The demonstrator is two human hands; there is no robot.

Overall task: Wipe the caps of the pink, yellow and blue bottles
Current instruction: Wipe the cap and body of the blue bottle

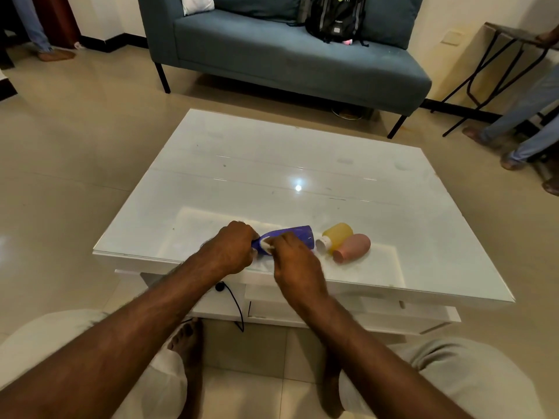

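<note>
A blue bottle (pixel 298 234) lies on its side just above the front of the white table (pixel 272 164), wide end to the right. My left hand (pixel 231 247) grips its narrow left end, and the cap is hidden there. My right hand (pixel 292 257) pinches a small white cloth (pixel 266 244) against the bottle near that end. To the right, a yellow bottle (pixel 338 232) with a white cap (pixel 323 244) lies on the table. A pink bottle (pixel 355 244) lies touching it, its cap (pixel 338 256) toward me.
A blue-grey sofa (pixel 272 55) with a black backpack (pixel 335 16) stands behind the table. People's legs (pixel 514 128) and a metal-legged stand (pixel 496 65) are at the right, another person's foot (pixel 56 54) at the far left. My knees and bare feet sit below the table's front edge.
</note>
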